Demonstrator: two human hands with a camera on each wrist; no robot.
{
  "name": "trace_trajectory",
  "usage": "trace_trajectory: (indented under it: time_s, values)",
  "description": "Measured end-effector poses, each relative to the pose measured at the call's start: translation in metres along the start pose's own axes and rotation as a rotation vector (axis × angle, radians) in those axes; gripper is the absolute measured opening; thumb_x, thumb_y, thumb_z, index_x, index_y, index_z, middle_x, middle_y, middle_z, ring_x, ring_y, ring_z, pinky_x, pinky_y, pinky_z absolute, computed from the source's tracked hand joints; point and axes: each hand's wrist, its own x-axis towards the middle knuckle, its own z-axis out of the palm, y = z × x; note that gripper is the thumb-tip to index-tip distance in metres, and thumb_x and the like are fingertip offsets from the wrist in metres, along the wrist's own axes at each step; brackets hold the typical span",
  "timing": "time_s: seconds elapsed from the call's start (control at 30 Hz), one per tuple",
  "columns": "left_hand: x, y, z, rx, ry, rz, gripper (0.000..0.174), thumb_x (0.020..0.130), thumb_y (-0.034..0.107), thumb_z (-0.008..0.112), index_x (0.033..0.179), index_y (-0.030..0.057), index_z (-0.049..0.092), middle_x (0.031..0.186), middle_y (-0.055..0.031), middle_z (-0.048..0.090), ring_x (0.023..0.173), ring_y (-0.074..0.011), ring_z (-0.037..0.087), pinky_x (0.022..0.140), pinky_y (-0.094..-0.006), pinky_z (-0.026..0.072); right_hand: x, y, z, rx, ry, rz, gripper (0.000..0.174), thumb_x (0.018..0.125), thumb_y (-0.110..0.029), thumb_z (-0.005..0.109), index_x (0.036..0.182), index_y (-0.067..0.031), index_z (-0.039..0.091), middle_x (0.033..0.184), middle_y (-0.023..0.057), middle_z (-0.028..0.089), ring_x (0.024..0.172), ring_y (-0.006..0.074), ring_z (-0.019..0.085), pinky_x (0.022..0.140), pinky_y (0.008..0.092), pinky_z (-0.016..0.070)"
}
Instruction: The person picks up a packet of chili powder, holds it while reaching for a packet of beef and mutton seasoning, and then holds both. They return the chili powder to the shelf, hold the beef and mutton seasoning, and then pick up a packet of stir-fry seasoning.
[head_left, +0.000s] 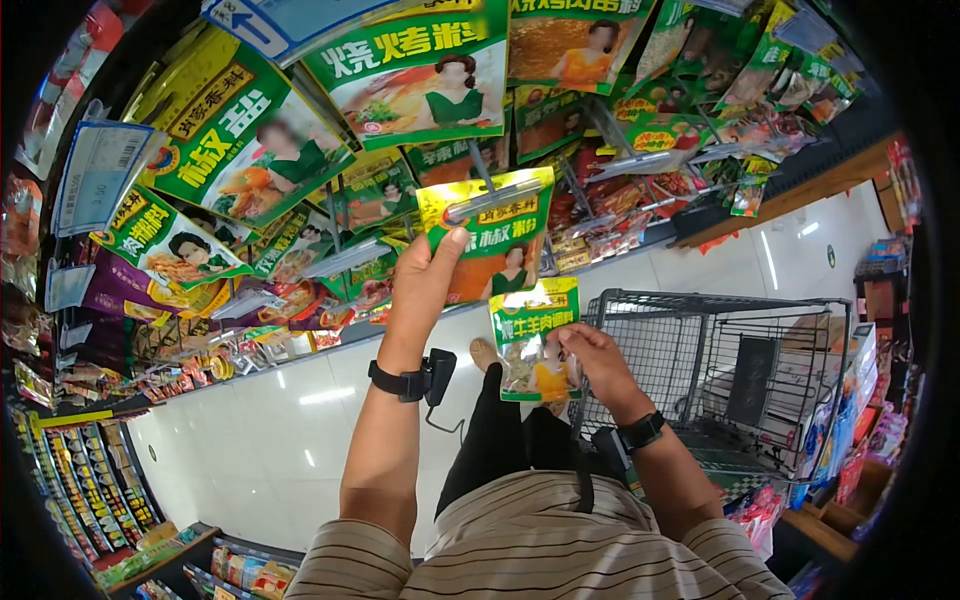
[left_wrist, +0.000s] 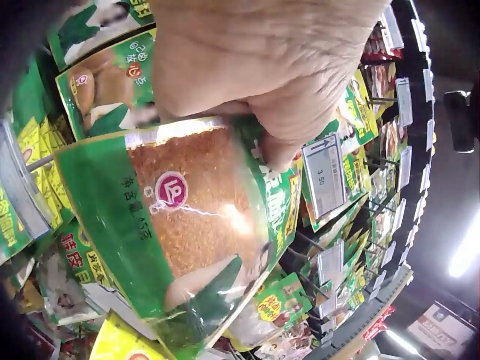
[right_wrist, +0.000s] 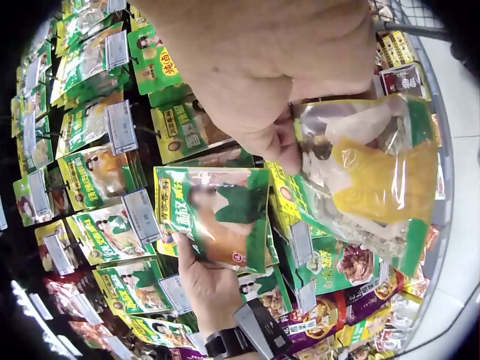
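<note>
My left hand [head_left: 425, 280] pinches the left edge of a yellow-and-green seasoning packet [head_left: 515, 262] at the end of a display hook, thumb on its front. Orange-brown powder shows through this packet [left_wrist: 187, 210] in the left wrist view. Lower and to the right, my right hand [head_left: 597, 365] grips a second seasoning packet [head_left: 520, 340] by its right side. Pale dried spices and a printed figure in orange show on that packet [right_wrist: 367, 180] in the right wrist view, where the fingertips are partly hidden behind it.
Hanging seasoning packets [head_left: 250, 140] crowd the shelf on hooks with price tags [head_left: 100, 175]. At my right stands a black wire shopping cart [head_left: 700, 370]. Pale glossy floor [head_left: 240, 430] runs below the shelf, and another stocked rack [head_left: 90, 480] is at lower left.
</note>
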Motion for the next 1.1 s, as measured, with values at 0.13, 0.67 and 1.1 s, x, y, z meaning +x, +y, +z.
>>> trace_trajectory:
  time_s: [0.13, 0.67, 1.1]
  values:
    - [-0.003, 0.010, -0.005, 0.127, -0.060, 0.002, 0.033, 0.100, 0.034, 0.065, 0.107, 0.0027, 0.070, 0.090, 0.0051, 0.065, 0.079, -0.0041, 0.051, 0.069, -0.0231, 0.0442, 0.004, 0.001, 0.004, -0.016, -0.006, -0.006, 0.028, 0.103, -0.029, 0.058, 0.108, -0.0046, 0.071, 0.091, -0.0024, 0.065, 0.086, 0.0062, 0.055, 0.082, 0.0218, 0.0449]
    - [0.017, -0.013, -0.001, 0.087, 0.062, 0.112, 0.040, 0.102, 0.038, 0.061, 0.109, -0.0004, 0.067, 0.090, -0.0050, 0.066, 0.083, -0.0095, 0.053, 0.076, -0.0289, 0.0472, 0.012, 0.012, 0.006, -0.021, -0.015, 0.046, 0.030, 0.104, -0.029, 0.057, 0.107, -0.0045, 0.072, 0.094, -0.0003, 0.067, 0.087, 0.0073, 0.057, 0.079, 0.0219, 0.0469]
    - [0.097, -0.036, -0.004, 0.251, 0.283, 0.064, 0.050, 0.094, 0.048, 0.064, 0.088, -0.0017, 0.063, 0.071, -0.0079, 0.060, 0.066, -0.0163, 0.051, 0.063, -0.0364, 0.0434, -0.001, -0.019, 0.010, 0.155, -0.066, 0.052, 0.028, 0.103, -0.027, 0.055, 0.107, -0.0033, 0.070, 0.097, 0.0012, 0.066, 0.093, 0.0111, 0.060, 0.086, 0.0260, 0.0495]
